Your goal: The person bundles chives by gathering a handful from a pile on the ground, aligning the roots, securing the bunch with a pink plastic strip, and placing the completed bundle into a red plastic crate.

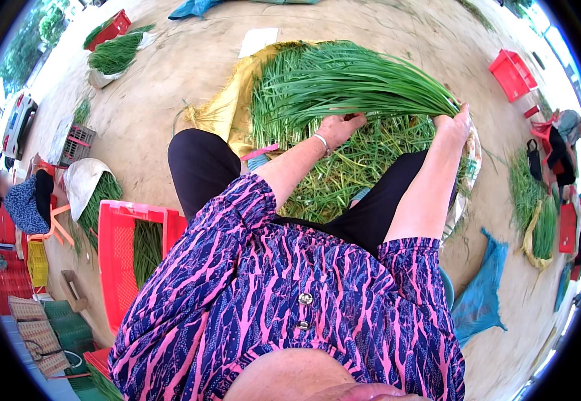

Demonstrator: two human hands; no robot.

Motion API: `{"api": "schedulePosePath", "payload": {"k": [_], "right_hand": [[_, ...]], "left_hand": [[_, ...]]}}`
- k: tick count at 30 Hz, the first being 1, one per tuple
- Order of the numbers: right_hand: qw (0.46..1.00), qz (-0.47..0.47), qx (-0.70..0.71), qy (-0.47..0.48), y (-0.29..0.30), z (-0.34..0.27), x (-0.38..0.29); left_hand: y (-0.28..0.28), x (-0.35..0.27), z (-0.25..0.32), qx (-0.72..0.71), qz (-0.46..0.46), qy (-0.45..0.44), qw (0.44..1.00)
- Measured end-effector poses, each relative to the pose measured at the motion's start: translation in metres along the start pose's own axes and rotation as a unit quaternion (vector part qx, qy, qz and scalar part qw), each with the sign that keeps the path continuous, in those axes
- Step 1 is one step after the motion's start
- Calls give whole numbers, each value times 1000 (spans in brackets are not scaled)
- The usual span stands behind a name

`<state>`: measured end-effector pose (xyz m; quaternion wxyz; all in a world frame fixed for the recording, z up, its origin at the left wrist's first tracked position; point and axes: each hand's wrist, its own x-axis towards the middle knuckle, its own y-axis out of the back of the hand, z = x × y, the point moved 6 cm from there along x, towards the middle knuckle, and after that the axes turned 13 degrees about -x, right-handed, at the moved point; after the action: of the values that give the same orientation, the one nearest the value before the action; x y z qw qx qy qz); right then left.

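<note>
My right hand [453, 124] grips the gathered end of a bundle of long, chive-like greens [365, 82], whose leaves fan out to the left. My left hand [340, 131], with a bracelet at the wrist, is below the middle of the bundle. Its fingertips are close to the leaves and partly hidden, so whether they hold any is unclear. Beneath and behind the bundle, more upright greens [270, 108] stand packed against a yellow woven sack [240, 95]. Loose green and yellowish trimmings [340, 175] lie in a heap between my knees.
A red plastic crate [117, 260] with greens stands close at my left. A blue woven sheet [481, 295] lies at my right. A person [29, 200] sits at far left, another [566, 135] at far right. Farther off are a red crate [513, 75] and a pile of greens [115, 52].
</note>
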<state>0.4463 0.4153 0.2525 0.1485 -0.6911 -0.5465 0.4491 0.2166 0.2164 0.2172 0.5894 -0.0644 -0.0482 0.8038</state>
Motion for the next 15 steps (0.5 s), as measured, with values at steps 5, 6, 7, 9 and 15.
{"api": "schedulePosePath", "payload": {"k": [5,6,7,9,15], "right_hand": [[999,-6,30,24,12,-29,5],[998,-16,49,37,22,-43,18],[997,-27,53,50,31,-54,33],[996,-43,61,50,31,-59,29],[995,-49,61,70,54,-86,34]], "left_hand": [[15,-24,-21,-222,-40,100,969],[17,-29,-32,-222,-75,128,964],[22,-36,-44,-222,-107,155,957],[28,-62,-51,-93,-157,190,965],[100,-77,-42,-58,51,168,983]]}}
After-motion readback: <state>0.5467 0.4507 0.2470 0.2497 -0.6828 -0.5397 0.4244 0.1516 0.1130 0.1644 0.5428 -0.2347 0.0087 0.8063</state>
